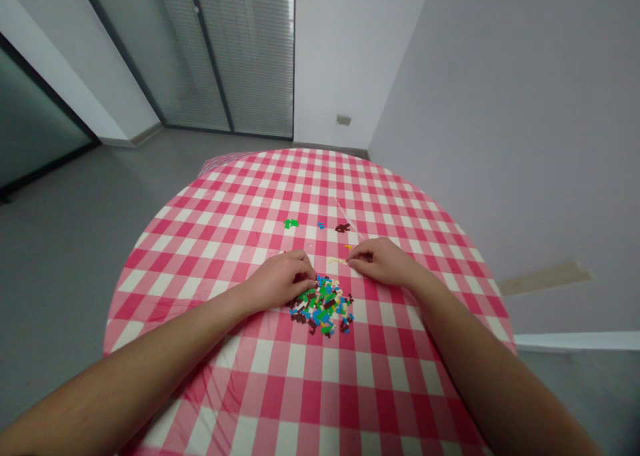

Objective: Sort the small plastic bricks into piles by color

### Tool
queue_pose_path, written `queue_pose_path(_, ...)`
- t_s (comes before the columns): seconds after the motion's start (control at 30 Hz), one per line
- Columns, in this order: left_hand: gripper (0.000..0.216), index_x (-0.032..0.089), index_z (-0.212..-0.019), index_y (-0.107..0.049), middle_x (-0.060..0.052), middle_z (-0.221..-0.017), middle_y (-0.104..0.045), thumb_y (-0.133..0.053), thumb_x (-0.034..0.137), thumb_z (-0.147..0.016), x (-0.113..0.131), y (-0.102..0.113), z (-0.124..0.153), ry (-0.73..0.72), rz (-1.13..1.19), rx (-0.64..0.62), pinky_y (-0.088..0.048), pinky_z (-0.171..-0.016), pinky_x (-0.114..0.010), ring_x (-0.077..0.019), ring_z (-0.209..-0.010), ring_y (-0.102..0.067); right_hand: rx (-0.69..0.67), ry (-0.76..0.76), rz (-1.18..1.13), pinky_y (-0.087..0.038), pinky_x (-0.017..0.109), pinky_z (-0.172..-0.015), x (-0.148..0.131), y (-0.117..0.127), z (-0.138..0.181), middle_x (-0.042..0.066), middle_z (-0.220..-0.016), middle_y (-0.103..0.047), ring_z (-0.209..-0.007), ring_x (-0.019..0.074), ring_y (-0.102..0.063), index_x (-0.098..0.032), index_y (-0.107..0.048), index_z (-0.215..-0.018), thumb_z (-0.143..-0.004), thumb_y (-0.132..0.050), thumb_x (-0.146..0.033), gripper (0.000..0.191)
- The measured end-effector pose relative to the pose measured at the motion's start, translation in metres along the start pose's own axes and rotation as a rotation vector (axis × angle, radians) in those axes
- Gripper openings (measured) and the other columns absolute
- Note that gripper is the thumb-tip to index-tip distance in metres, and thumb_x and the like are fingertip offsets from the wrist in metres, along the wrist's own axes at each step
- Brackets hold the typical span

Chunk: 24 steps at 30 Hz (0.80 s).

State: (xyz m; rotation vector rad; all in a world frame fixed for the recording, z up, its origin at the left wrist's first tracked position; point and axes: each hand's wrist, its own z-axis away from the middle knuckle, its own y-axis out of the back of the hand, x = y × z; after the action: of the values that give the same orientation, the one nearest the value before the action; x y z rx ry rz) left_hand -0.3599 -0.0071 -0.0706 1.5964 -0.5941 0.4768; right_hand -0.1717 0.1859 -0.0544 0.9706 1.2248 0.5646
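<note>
Tablecloth (311, 373): red-and-white check, under the pieces.
Left hand (280, 279): curled at far-left edge of building-brick pile (325, 309), nearer than right; pinch can't be told.
Right hand (383, 261): tips gathered by right end of cream row (337, 261); grip unclear.
Pile: wearer's side, largely between hands.
Cream row: axis left-right.

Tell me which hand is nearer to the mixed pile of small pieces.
Left. The left hand is at the far-left edge of the pile, over or touching it; the right hand is apart from it, beyond and to the right, by the pale pieces.
</note>
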Motion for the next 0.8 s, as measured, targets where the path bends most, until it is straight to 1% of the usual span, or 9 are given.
queue_pose_path(0.07,0.009,0.02,-0.084,-0.069,-0.003,-0.089,-0.065,-0.062,0.021,-0.089,0.0,0.0,0.0,0.007,0.031,0.016,-0.048,-0.078,-0.031,-0.0176,-0.084,-0.062,0.018,-0.007,0.001,-0.045,0.029,-0.061,-0.001,0.001,0.0,0.005,-0.08,-0.075,-0.068,0.016,-0.064,-0.021,-0.075,-0.086,-0.085,-0.059,-0.024,0.017)
queue_pose_path(0.13,0.008,0.02,-0.084,-0.068,-0.003,-0.088,-0.064,-0.062,0.021,-0.088,0.0,0.0,0.0,0.018,0.086,0.049,-0.048,-0.079,-0.031,-0.0176,-0.085,-0.061,0.065,-0.01,-0.007,-0.045,0.029,-0.061,-0.003,0.001,-0.001,0.005,-0.082,-0.075,-0.069,0.0165,-0.064,-0.02,-0.075,-0.088,-0.085,-0.059,-0.024,0.017)
queue_pose_path(0.27,0.008,0.02,-0.086,-0.067,-0.004,-0.09,-0.063,-0.06,0.022,-0.089,0.001,0.001,0.0,0.027,0.208,0.141,-0.048,-0.079,-0.031,-0.0174,-0.086,-0.06,0.159,-0.017,-0.074,-0.047,0.03,-0.064,-0.008,-0.003,-0.002,0.006,-0.084,-0.075,-0.071,0.0174,-0.065,-0.021,-0.075,-0.091,-0.085,-0.059,-0.025,0.017)
queue_pose_path(0.4,0.012,0.02,-0.085,-0.064,-0.004,-0.088,-0.062,-0.056,0.025,-0.093,0.002,0.001,-0.001,0.041,0.237,0.234,-0.047,-0.077,-0.032,-0.0174,-0.084,-0.057,0.218,0.017,-0.181,-0.049,0.03,-0.068,-0.022,-0.013,-0.001,0.005,-0.088,-0.076,-0.076,0.0174,-0.067,-0.023,-0.076,-0.092,-0.085,-0.06,-0.025,0.018)
queue_pose_path(0.47,0.011,0.02,-0.086,-0.062,-0.003,-0.087,-0.062,-0.055,0.024,-0.093,0.003,0.001,-0.001,0.04,0.243,0.261,-0.046,-0.075,-0.032,-0.017,-0.081,-0.056,0.204,0.046,-0.234,-0.049,0.029,-0.067,-0.032,-0.019,-0.001,0.005,-0.086,-0.076,-0.075,0.0166,-0.067,-0.022,-0.076,-0.093,-0.084,-0.061,-0.024,0.018)
queue_pose_path(0.53,0.01,0.02,-0.087,-0.061,-0.003,-0.087,-0.061,-0.054,0.023,-0.093,0.003,0.001,0.0,0.029,0.251,0.278,-0.046,-0.073,-0.031,-0.0165,-0.08,-0.056,0.187,0.069,-0.286,-0.048,0.027,-0.064,-0.04,-0.025,0.0,0.005,-0.084,-0.076,-0.072,0.0157,-0.066,-0.021,-0.076,-0.093,-0.084,-0.063,-0.025,0.017)
queue_pose_path(0.63,0.011,0.02,-0.087,-0.062,-0.004,-0.087,-0.061,-0.054,0.024,-0.094,0.005,0.001,0.0,0.004,0.255,0.275,-0.045,-0.073,-0.031,-0.0168,-0.08,-0.055,0.199,0.081,-0.33,-0.045,0.025,-0.059,-0.048,-0.031,-0.001,0.004,-0.078,-0.075,-0.065,0.014,-0.063,-0.021,-0.077,-0.092,-0.085,-0.066,-0.032,0.017)
queue_pose_path(0.7,0.011,0.02,-0.087,-0.063,-0.004,-0.085,-0.061,-0.055,0.024,-0.094,0.005,0.001,0.001,-0.007,0.253,0.264,-0.045,-0.073,-0.03,-0.0171,-0.081,-0.055,0.212,0.084,-0.349,-0.043,0.024,-0.057,-0.049,-0.034,-0.001,0.003,-0.076,-0.075,-0.063,0.013,-0.061,-0.022,-0.077,-0.091,-0.085,-0.067,-0.033,0.017)
queue_pose_path(0.8,0.009,0.02,-0.088,-0.063,-0.003,-0.085,-0.061,-0.056,0.021,-0.093,0.005,0.0,0.001,-0.015,0.252,0.253,-0.044,-0.073,-0.029,-0.0165,-0.081,-0.055,0.231,0.092,-0.352,-0.042,0.024,-0.057,-0.048,-0.037,-0.002,0.003,-0.076,-0.074,-0.063,0.0126,-0.061,-0.022,-0.077,-0.09,-0.085,-0.067,-0.031,0.015)
